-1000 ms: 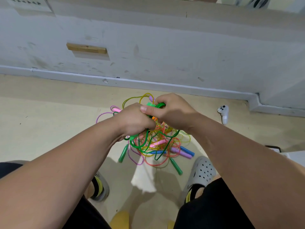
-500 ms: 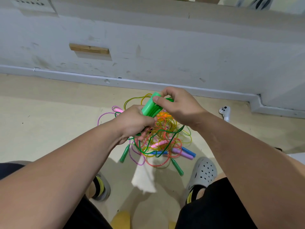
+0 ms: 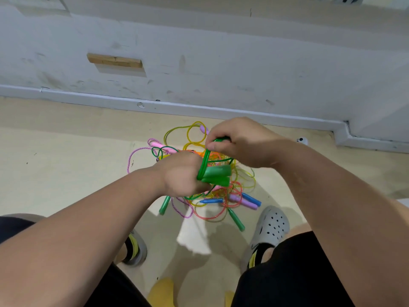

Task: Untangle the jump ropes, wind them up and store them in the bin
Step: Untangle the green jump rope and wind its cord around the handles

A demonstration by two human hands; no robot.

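Observation:
A tangle of jump ropes (image 3: 212, 202) in green, yellow, orange, pink, purple and blue lies on the floor between my feet. Above it my left hand (image 3: 180, 173) grips the two bright green handles (image 3: 218, 175) of one rope, held side by side. My right hand (image 3: 238, 140) pinches the green cord (image 3: 205, 161) of that rope, which runs taut from the handles up into its fingers. Loose dark green handles (image 3: 164, 204) and blue handles (image 3: 251, 199) stick out of the pile. No bin is in view.
A grey wall with a white skirting board (image 3: 199, 109) runs just behind the pile. A small white controller (image 3: 302, 140) lies on the floor at the right. My grey clogs (image 3: 271, 227) flank a white scrap (image 3: 194, 233) on the floor.
The green handles have dropped from pointing up between my hands to lying level in my left hand. My right hand has drawn the green cord upward and taut.

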